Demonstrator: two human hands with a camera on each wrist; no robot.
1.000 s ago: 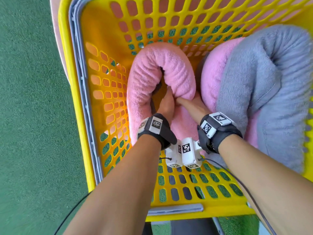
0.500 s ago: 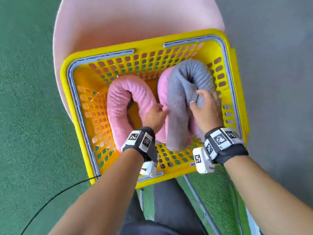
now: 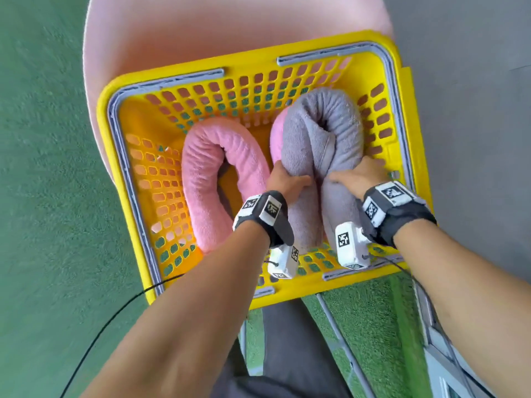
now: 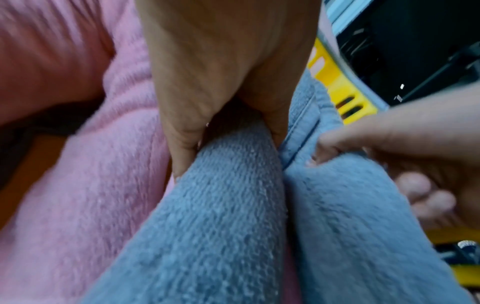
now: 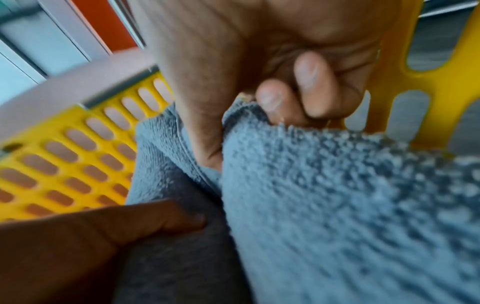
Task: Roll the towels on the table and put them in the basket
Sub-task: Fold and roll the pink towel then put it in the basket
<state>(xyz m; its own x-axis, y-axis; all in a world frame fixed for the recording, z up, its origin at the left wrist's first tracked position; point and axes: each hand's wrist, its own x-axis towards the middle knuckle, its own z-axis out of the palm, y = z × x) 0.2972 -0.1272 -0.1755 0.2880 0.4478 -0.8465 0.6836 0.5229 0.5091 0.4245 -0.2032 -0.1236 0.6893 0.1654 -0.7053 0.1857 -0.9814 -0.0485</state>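
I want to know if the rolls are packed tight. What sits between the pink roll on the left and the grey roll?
The left hand gripping the grey towel, and a second pink towel tucked against it, seen in the head view.

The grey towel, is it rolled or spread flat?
Rolled: the grey towel sits bent double in the yellow basket, both hands gripping it.

Head cam looks straight down into my basket (image 3: 287, 294) from well above. Both wrist cams sit super close, facing along my fingers; all three share the grey towel (image 3: 319, 139).
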